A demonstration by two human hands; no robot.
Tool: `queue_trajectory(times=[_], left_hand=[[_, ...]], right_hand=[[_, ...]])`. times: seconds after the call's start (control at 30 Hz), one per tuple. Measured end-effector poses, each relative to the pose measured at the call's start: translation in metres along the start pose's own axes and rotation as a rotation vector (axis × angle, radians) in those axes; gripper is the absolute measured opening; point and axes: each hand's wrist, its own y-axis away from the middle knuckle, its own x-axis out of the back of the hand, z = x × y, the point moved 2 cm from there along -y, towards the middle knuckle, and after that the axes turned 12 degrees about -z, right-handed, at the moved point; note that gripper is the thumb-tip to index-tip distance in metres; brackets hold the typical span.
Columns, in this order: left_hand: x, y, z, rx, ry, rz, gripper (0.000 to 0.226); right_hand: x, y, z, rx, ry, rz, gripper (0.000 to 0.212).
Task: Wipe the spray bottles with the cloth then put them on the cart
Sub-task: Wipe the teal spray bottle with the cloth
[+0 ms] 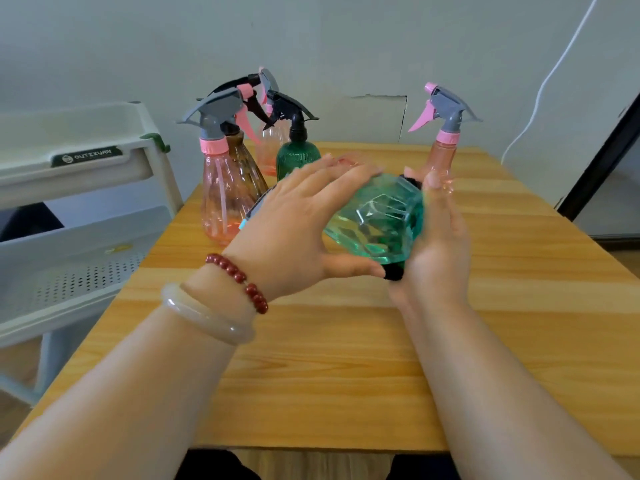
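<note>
Wooden table (311, 375), sprayers (225, 188) behind: left hand (294, 230) grips teal bottle (377, 220), flat right hand (436, 251) braces.

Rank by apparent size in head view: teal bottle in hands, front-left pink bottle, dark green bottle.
1-2. Front-left pink bottle and teal bottle: alike; teal is nearer, partly covered by left hand and right hand, so unranked.
3. Dark green bottle: smallest, base hidden by the left hand.
</note>
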Motion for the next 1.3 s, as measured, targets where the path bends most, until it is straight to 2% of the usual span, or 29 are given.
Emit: queue_trajectory(times=[0.2, 0.3, 0.4, 0.53, 0.6, 0.7, 0.9, 1.1, 1.23, 1.3], left_hand=[[0.004, -0.015, 0.013, -0.078, -0.084, -0.055, 0.108], [0.002, -0.014, 0.014, -0.123, 0.033, -0.039, 0.102], [0.001, -0.009, 0.013, -0.069, 0.081, -0.005, 0.092], [0.005, -0.001, 0.01, 0.095, 0.133, 0.047, 0.089], [0.004, 0.003, 0.004, 0.158, 0.164, 0.067, 0.089], [-0.001, 0.01, -0.004, 0.18, 0.18, 0.071, 0.092], [-0.009, 0.017, -0.005, 0.184, 0.108, 0.023, 0.096], [-0.014, 0.018, -0.013, 0.182, 0.03, 0.15, 0.09], [-0.024, 0.022, -0.016, 0.23, -0.045, 0.09, 0.102], [-0.031, 0.024, -0.018, 0.245, -0.045, 0.057, 0.104]], right_hand=[[0.003, -0.004, -0.005, 0.011, -0.038, -0.085, 0.025], [0.005, -0.006, 0.0, -0.042, -0.052, -0.113, 0.022], [0.006, -0.007, 0.006, -0.052, -0.026, -0.127, 0.023], [-0.001, -0.006, 0.008, 0.007, 0.17, -0.202, 0.031], [-0.004, 0.001, 0.007, 0.13, 0.338, -0.301, 0.028], [-0.008, 0.009, 0.011, 0.277, 0.548, -0.44, 0.035], [-0.003, -0.007, 0.019, 0.0, 0.505, -0.262, 0.023], [-0.008, 0.004, 0.012, 0.268, 0.605, -0.493, 0.022], [-0.002, -0.005, 0.024, 0.065, 0.663, -0.354, 0.019], [0.001, -0.008, 0.028, -0.01, 0.711, -0.343, 0.017]])
